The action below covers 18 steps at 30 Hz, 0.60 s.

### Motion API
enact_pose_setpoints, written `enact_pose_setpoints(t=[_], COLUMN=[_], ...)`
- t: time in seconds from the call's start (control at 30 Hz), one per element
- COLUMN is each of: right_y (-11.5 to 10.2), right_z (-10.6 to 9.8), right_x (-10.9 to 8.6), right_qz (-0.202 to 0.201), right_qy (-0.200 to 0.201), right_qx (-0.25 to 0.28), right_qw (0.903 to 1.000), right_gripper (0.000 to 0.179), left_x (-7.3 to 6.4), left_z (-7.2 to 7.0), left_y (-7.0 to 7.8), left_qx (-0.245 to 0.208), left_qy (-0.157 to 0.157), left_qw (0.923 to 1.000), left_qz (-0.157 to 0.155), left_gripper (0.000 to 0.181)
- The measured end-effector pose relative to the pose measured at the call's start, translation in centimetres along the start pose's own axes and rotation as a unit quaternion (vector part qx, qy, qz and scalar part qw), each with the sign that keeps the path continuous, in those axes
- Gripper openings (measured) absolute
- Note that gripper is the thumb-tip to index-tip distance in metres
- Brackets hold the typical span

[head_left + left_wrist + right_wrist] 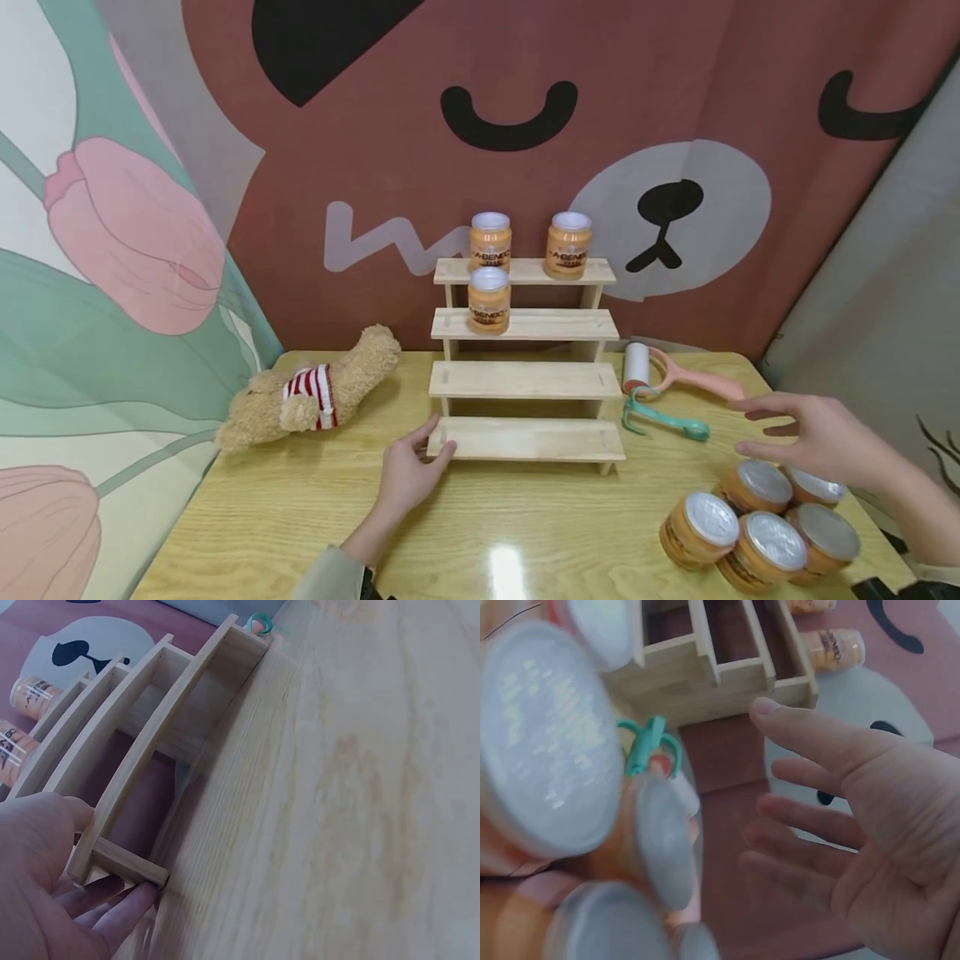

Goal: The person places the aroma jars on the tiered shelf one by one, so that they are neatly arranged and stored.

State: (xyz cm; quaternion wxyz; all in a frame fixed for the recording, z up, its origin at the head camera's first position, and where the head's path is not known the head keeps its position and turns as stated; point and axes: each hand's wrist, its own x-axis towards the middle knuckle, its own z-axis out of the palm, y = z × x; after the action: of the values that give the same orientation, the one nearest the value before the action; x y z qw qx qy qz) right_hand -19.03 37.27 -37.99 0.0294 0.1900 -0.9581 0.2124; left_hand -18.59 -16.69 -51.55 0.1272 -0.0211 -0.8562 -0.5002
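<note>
A stepped wooden display rack (525, 379) with several tiers stands at the middle of the table. My left hand (408, 471) grips the left end of its lowest step, thumb on the board and fingers around the end support (127, 862). Two orange jars with whitish lids, a left one (491, 243) and a right one (567, 252), stand on the top step; a third jar (489, 310) is one step down at the left. My right hand (813, 433) hovers with spread fingers and nothing in it, near a cluster of several similar jars (697, 533) at the table's right front.
Right of the rack lie a pink-handled lint roller (697, 379) and a teal pronged tool (667, 422). A tan plush toy (307, 404) in a striped top lies at the left. Behind the table (300, 533) hangs a printed curtain (360, 150).
</note>
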Motion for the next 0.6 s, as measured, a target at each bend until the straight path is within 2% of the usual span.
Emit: enact_pose_setpoints(t=[0.13,0.2,0.43,0.6], right_y=[1.3,1.7,2.6,2.7], right_z=[1.1,1.5,1.9,2.0], right_x=[-0.7,-0.9,-1.3,-1.4], right_qz=[-0.041,-0.049,-0.033,-0.029], right_qy=[-0.009,-0.022,-0.096,-0.128], right_qx=[0.021,0.028,0.005,-0.012], right_qw=[0.9989,0.9982,0.9948,0.9913], right_gripper=[0.045,0.043,0.045,0.047], left_x=[0.0,0.0,0.0,-0.1], left_z=[0.0,-0.1,-0.1,-0.1], left_y=[0.1,0.1,0.3,0.3], left_qx=[0.000,0.000,0.002,0.004], left_qy=[-0.001,-0.002,-0.008,-0.009], left_qw=[1.0000,1.0000,0.9999,0.9999], left_qz=[-0.005,-0.007,-0.008,-0.012], left_gripper=[0.057,0.057,0.057,0.057])
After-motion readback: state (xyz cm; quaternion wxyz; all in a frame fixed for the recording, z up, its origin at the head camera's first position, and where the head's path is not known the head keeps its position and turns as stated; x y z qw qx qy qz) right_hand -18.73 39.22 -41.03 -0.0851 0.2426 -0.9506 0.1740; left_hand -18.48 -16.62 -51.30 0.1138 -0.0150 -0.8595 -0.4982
